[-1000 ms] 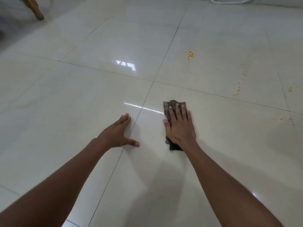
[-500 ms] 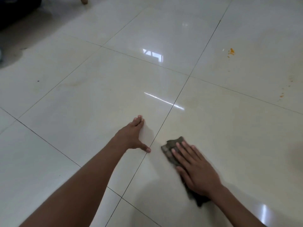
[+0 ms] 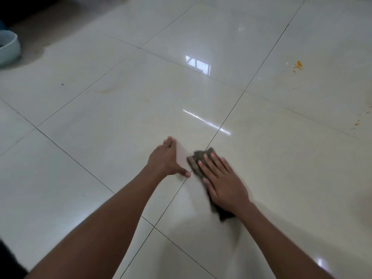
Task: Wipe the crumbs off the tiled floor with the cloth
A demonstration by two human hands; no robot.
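Note:
A dark grey-brown cloth (image 3: 198, 159) lies flat on the glossy cream tiled floor (image 3: 100, 117) near the middle of the view. My right hand (image 3: 223, 182) presses on it with straight, spread fingers and covers most of it; the hand and cloth are motion-blurred. My left hand (image 3: 167, 158) rests flat on the tile just left of the cloth, thumb stretched toward it, beside a grout line. Orange crumbs (image 3: 298, 65) sit in a small heap far up on the right. More fine orange crumbs (image 3: 357, 123) are scattered near the right edge.
A pale blue bowl-like container (image 3: 8, 49) stands at the far left edge beside a dark shadowed area. Small dark specks (image 3: 62, 84) dot the left tiles. Bright window reflections lie on the tiles ahead of the hands.
My right hand has slid the cloth back toward me and to the left, ending close to my left hand. The view has swung left, so the crumbs now sit farther right.

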